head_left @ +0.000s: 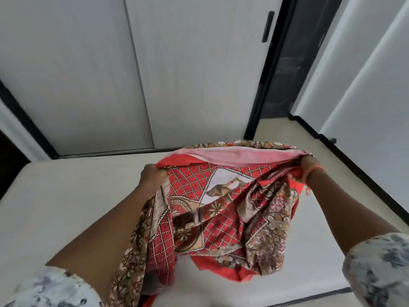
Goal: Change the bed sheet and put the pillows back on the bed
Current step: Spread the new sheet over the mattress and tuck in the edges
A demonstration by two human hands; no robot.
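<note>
The person held a red patterned bed sheet (pixel 223 209) up over the bare mattress (pixel 73 196), one hand at each end of its top edge. The left hand (pixel 152 177) had its fingers curled tight around a bunched corner of the cloth; the right hand (pixel 311 165) likewise gripped the opposite end, fingers folded into the fabric, an orange thread band (pixel 315 170) at its wrist. Between the two hands the sheet's top edge ran left to right across the view, which was its long axis as held, with a pale pink underside (pixel 239 157) showing along the far fold. From that edge the rest hung down toward the person in loose, crumpled folds, its lower end resting on the mattress. An elephant motif on a white diamond (pixel 223 186) faced up near the middle. Beyond the mattress stood a wardrobe with pale sliding doors (pixel 88 74) and a black handle (pixel 267 26).
</note>
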